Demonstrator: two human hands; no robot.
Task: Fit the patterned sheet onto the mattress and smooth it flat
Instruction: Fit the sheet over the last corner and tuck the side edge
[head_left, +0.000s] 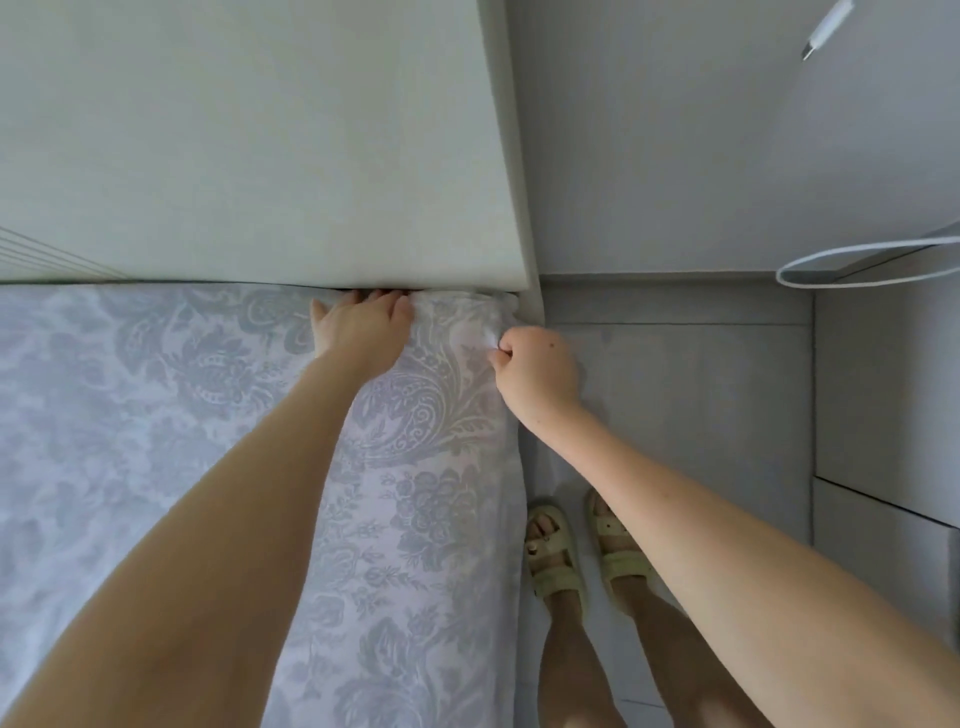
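- A pale green upholstered headboard (260, 145) stands hard against the end of the bed, leaving only a narrow dark gap.
- The grey-and-white floral-patterned cotton sheet (156, 415) lies spread over the mattress, which it hides, up to that gap and over the right edge.
- The left hand (358, 322) lies flat on the sheet, fingers straight, tips at the gap.
- The right hand (535, 369) pinches the sheet at the corner.
- Pale yellow sandals (556, 561) stand on the grey tiled floor (675, 415); a white cable (831, 260) loops nearby.
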